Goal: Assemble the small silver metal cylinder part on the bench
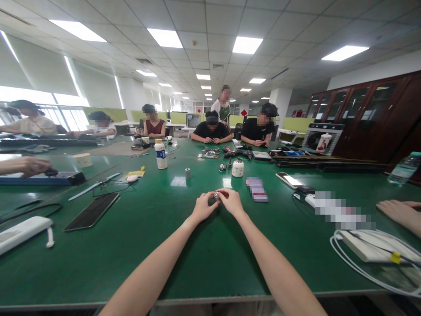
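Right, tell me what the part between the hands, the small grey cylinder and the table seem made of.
Part: probably metal, from its silvery shine, though partly hidden. Cylinder: likely bare metal too, grey with a soft sheen. Table: smooth, glossy green surface showing light reflections; perhaps plastic or paint.

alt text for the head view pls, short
A person's left hand and right hand hold a small metal part between their fingers over a green table. Beyond them stand a metal cylinder and a squat white bottle; several people sit across the table.
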### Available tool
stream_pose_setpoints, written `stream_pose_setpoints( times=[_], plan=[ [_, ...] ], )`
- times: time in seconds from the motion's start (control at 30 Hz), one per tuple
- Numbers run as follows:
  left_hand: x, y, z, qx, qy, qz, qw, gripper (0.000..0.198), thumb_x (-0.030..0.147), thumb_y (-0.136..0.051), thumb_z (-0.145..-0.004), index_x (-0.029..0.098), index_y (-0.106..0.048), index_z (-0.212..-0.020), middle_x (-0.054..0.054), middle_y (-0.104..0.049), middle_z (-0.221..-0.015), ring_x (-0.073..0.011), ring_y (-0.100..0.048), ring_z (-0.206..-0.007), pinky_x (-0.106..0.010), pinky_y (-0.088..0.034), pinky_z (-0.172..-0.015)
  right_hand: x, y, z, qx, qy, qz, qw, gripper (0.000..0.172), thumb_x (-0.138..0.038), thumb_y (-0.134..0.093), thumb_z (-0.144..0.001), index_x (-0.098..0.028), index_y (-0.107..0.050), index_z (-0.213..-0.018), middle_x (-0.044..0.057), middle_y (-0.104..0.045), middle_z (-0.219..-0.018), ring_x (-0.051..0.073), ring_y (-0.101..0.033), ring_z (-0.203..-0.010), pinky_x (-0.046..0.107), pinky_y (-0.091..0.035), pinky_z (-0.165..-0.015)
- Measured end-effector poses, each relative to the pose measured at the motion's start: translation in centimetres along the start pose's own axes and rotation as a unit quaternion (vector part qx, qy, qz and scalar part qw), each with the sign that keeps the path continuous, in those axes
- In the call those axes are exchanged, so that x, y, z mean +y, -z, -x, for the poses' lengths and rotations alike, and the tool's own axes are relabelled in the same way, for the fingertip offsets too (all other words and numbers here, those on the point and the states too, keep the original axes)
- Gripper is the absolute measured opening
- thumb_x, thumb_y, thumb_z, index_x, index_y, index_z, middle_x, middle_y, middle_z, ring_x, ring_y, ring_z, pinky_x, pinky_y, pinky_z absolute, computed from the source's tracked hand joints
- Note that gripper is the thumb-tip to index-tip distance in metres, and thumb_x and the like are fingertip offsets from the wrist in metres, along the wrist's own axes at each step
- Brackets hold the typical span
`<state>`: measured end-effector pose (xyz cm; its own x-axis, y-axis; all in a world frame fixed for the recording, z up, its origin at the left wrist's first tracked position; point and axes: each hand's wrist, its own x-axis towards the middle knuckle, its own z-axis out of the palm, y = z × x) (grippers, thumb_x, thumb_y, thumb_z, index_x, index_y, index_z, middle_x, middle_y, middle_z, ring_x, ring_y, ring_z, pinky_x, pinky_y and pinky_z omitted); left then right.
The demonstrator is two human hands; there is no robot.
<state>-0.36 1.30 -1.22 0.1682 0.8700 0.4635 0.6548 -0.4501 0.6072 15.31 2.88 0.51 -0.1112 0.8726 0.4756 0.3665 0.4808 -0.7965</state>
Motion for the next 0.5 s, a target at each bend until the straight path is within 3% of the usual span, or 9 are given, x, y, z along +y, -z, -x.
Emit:
stream_pose_setpoints(
  times=[0.17, 0.27, 0.33, 0.5],
  plan=[
    [-0.1, 0.3, -0.2, -0.007, 0.036, 0.067, 0.997, 0.041, 0.029, -0.069, -0.075, 0.023, -0.066, -0.116, -0.006, -0.074, -0.110, -0.0262, -0.064, -0.112, -0.042, -0.047, -0.102, -0.3, 0.0, 0.0, -0.012, -0.014, 0.015, 1.000, 0.016, -0.025, -0.065, -0.084, -0.021, -0.078, -0.092, 0.005, -0.078, -0.092, 0.020, -0.074, -0.082, 0.030, -0.059, -0.079],
    [0.0, 0.4, -0.7, 0.004, 0.083, 0.200, 0.976, 0.044, 0.029, -0.060, -0.080, 0.021, -0.060, -0.124, -0.007, -0.074, -0.110, -0.0238, -0.067, -0.109, -0.041, -0.047, -0.103, 0.1, -0.2, -0.1, -0.008, -0.020, 0.019, 1.000, 0.017, -0.027, -0.065, -0.085, -0.022, -0.078, -0.093, 0.006, -0.078, -0.093, 0.020, -0.073, -0.081, 0.032, -0.059, -0.080],
    [0.2, 0.4, -1.1, 0.028, 0.096, 0.260, 0.961, 0.039, 0.034, -0.055, -0.085, 0.018, -0.062, -0.120, -0.009, -0.074, -0.111, -0.0229, -0.068, -0.107, -0.039, -0.049, -0.101, 0.6, -0.4, -0.2, -0.011, -0.029, -0.005, 1.000, 0.018, -0.028, -0.066, -0.083, -0.021, -0.078, -0.095, 0.007, -0.077, -0.097, 0.021, -0.073, -0.081, 0.034, -0.059, -0.080],
    [0.9, 0.0, -1.5, 0.054, 0.082, 0.212, 0.972, 0.029, 0.041, -0.068, -0.078, 0.018, -0.073, -0.096, -0.009, -0.077, -0.100, -0.0239, -0.071, -0.097, -0.036, -0.054, -0.091, 2.5, -0.6, 0.0, -0.047, -0.094, -0.158, 0.982, 0.034, -0.022, -0.079, -0.067, -0.017, -0.070, -0.099, 0.007, -0.077, -0.093, 0.021, -0.073, -0.085, 0.036, -0.059, -0.085]
  ],
)
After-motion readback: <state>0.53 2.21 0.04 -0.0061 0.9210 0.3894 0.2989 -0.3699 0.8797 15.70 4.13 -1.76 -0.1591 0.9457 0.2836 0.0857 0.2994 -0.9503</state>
